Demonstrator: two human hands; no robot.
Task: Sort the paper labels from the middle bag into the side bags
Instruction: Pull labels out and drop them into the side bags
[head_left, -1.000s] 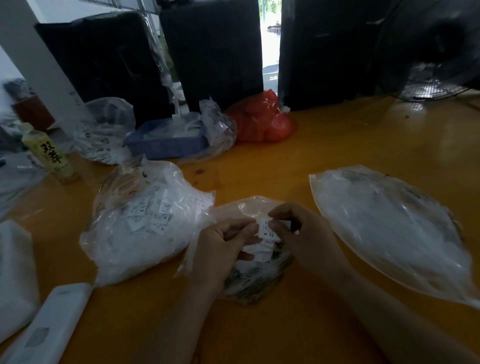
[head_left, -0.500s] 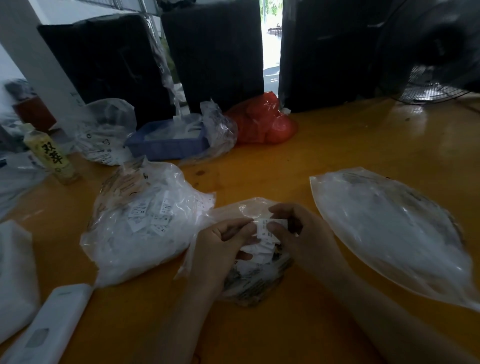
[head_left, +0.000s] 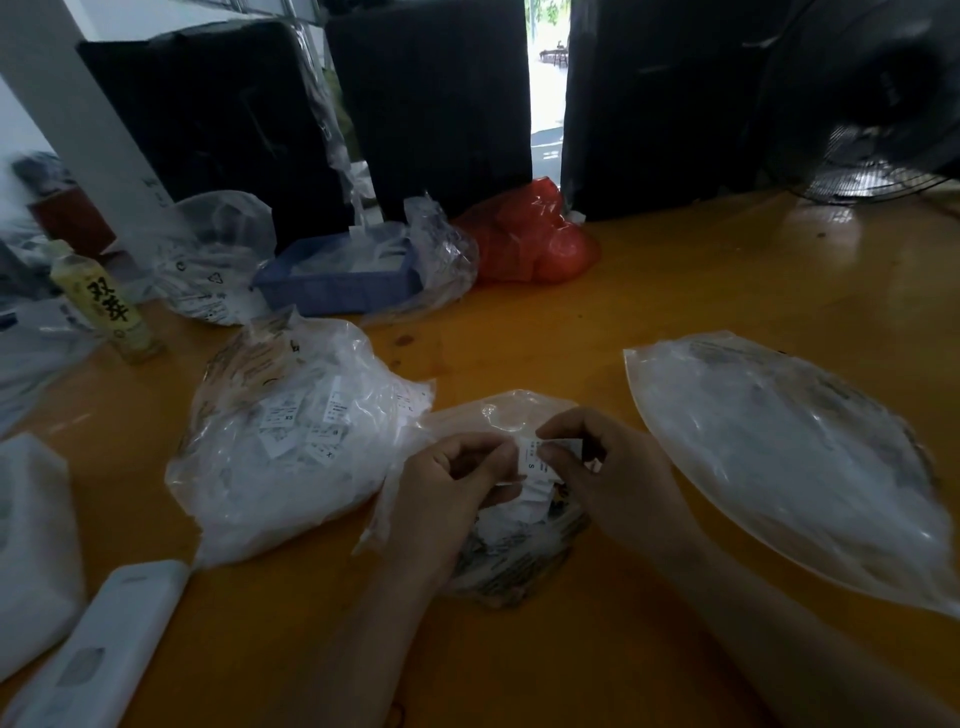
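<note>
Item: paper label, white, small, printed "S". It is being held over the middle bag, near centre of the orange table. Its long axis is running roughly near-to-far, slightly tilted.

Hands: the left hand is pinching the label's left edge with thumb and fingers curled; the right hand is pinching its right upper edge likewise. Both are grasping the same label, apparently reading or peeling it from the loose heap below.

Destinations: the left bag is lying just beside the left hand, bulging with labels, its mouth hard to make out among the crumpled plastic. The right bag is lying flat to the right, its long axis running far-left to near-right, its nearest edge close to the right hand.

Judgement: each hand is sitting nearer its own side's bag, so the printed size is deciding which hand carries.

Room: bare table is showing between the middle and right bags and far of all three; a white device is lying near-left, clear of either route.
</note>
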